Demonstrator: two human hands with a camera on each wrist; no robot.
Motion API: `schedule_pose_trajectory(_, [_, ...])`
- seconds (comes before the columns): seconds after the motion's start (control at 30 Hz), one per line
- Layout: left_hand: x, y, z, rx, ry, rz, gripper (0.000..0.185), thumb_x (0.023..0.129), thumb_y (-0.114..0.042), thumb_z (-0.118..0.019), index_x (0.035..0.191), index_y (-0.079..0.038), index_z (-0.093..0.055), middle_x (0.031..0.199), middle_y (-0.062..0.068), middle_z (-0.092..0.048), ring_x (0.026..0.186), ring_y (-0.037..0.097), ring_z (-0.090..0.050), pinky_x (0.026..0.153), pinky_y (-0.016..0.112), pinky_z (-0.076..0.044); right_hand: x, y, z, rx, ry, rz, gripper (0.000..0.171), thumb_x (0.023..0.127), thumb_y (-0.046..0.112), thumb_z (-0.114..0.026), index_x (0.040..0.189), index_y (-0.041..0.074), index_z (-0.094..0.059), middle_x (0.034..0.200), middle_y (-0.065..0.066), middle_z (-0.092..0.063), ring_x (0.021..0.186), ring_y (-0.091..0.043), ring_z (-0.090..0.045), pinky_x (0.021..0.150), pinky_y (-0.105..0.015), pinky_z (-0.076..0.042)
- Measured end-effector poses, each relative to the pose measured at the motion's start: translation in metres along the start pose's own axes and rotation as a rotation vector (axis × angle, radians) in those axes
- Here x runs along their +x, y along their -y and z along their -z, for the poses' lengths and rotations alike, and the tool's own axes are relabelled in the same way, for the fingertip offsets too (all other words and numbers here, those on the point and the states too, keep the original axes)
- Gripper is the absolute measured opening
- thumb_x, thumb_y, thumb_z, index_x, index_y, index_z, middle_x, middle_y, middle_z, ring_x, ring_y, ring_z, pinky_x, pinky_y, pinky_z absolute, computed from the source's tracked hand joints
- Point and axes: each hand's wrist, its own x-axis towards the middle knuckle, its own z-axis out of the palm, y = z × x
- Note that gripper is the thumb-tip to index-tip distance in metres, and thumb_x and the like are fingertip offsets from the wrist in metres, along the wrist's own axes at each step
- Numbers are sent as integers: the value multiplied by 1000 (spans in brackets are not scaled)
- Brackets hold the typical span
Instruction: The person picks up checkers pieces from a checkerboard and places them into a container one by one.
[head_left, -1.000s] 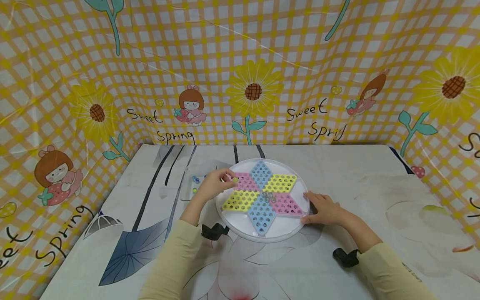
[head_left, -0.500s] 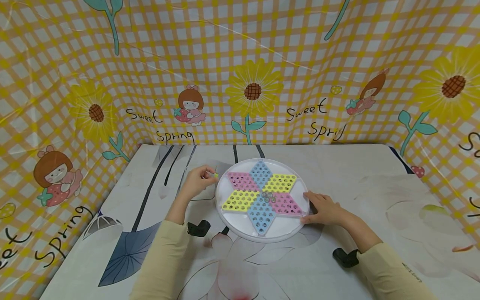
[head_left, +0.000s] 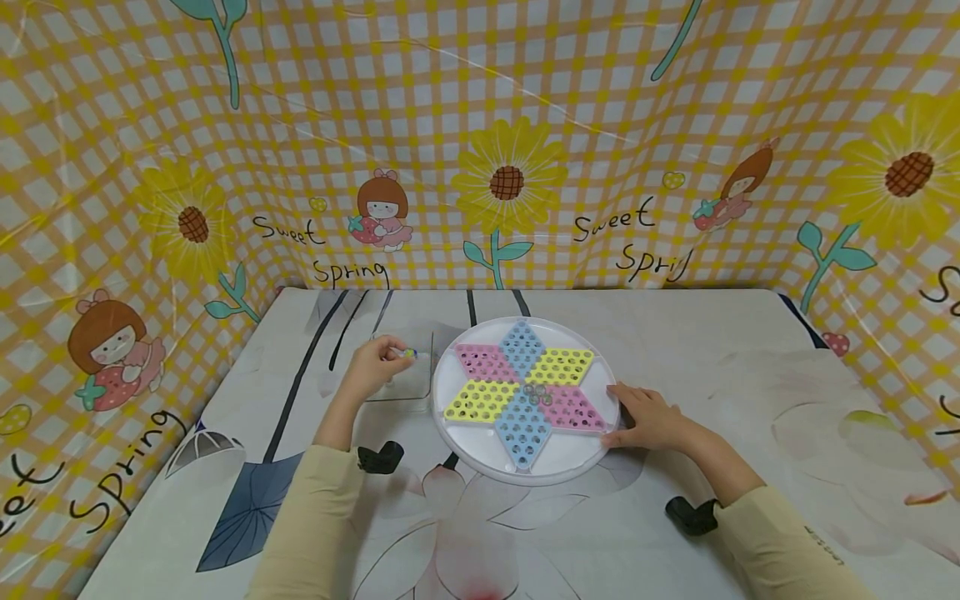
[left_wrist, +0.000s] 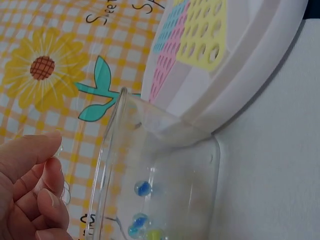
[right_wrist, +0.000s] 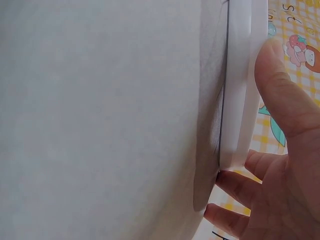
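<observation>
A small marble point(head_left: 408, 352) sits at the fingertips of the left hand point(head_left: 370, 367), over a clear box point(head_left: 405, 389); that grip is a pinch, thumb and fingers drawn together on it. Blue marbles point(left_wrist: 143, 188) lie inside the box. Just beside it is a round white board point(head_left: 465, 442) with a coloured star, clear marbles point(head_left: 537, 395) clustered near its middle. The right hand point(head_left: 649, 420) rests spread against the rim. Checked cloth point(head_left: 450, 92) hangs behind the surface point(head_left: 675, 333).

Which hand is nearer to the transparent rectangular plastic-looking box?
Left. The left hand is at the box, partly hiding it in the head view; the right hand is across the round white board, touching its right rim.
</observation>
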Motion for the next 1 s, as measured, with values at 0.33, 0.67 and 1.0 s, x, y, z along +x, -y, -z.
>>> schedule_pose_trajectory(0.33, [-3, 7, 6, 11, -17, 41, 26, 83, -20, -67, 101, -3, -59, 70, 0, -51, 54, 11, -45, 50, 24, -36, 0, -2, -1, -4, -4, 8, 94, 73, 51, -69, 136, -7, -28, 137, -35, -28, 119, -57, -24, 82, -79, -18])
schedule_pose_trajectory(0.67, [-3, 11, 7, 3, -30, 31, 24, 83, -14, -66, 101, 0, -59, 68, -1, -51, 52, 10, -43, 48, 23, -33, 2, -4, -2, -7, -1, 7, 94, 73, 52, -68, 136, -6, -28, 137, -34, -28, 119, -57, -24, 82, -78, -18])
schedule_pose_trajectory(1.0, [-3, 12, 7, 13, -29, 24, 27, 84, -14, -65, 104, 2, -59, 68, -1, -49, 52, 10, -43, 48, 22, -32, 2, -4, -2, -4, -4, 7, 94, 73, 52, -69, 136, -6, -28, 138, -34, -28, 120, -57, -24, 82, -79, -17])
